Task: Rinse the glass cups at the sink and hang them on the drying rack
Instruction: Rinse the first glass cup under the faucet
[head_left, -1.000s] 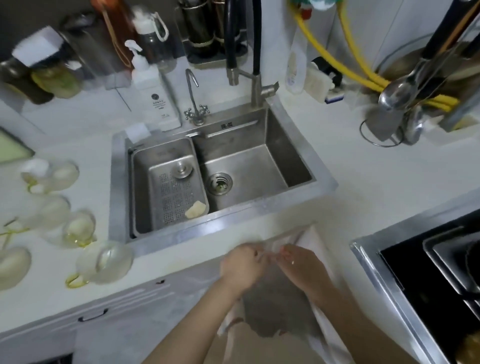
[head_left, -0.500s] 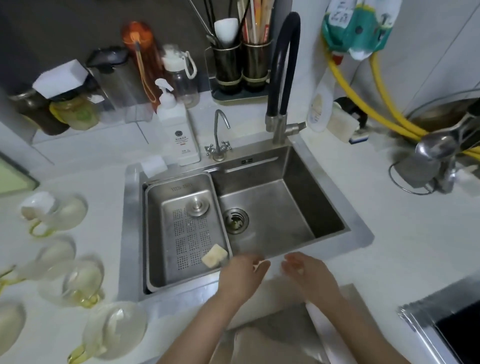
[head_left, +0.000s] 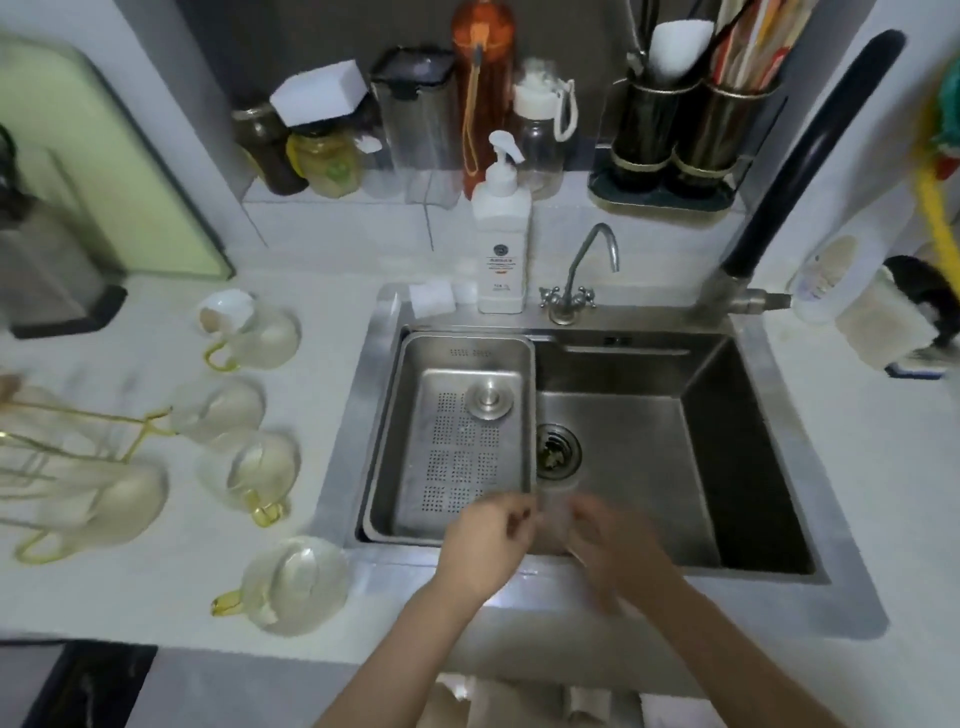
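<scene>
Several clear glass cups with gold handles lie on the white counter left of the sink: one at the back (head_left: 260, 338), two in the middle (head_left: 223, 408) (head_left: 254, 467), one at the front (head_left: 296, 584). A gold wire drying rack (head_left: 78, 431) stands at the far left with another cup (head_left: 124, 504) by it. My left hand (head_left: 485, 540) and my right hand (head_left: 613, 551) hover close together over the sink's front edge (head_left: 519, 577). The left fingers curl downward; the right hand is blurred, its fingers stretched toward the left. I see no cup in either hand.
A perforated steel tray (head_left: 452, 441) fills the sink's left half, beside the drain (head_left: 557, 451). A small tap (head_left: 576, 275), a black hose faucet (head_left: 800, 171) and a soap bottle (head_left: 501, 249) line the back edge. Bottles, jars and utensil holders crowd the back ledge.
My view has swung left and up from the cloth below the counter to the sink. Both hands let go of the cloth and rose over the sink's front edge.
</scene>
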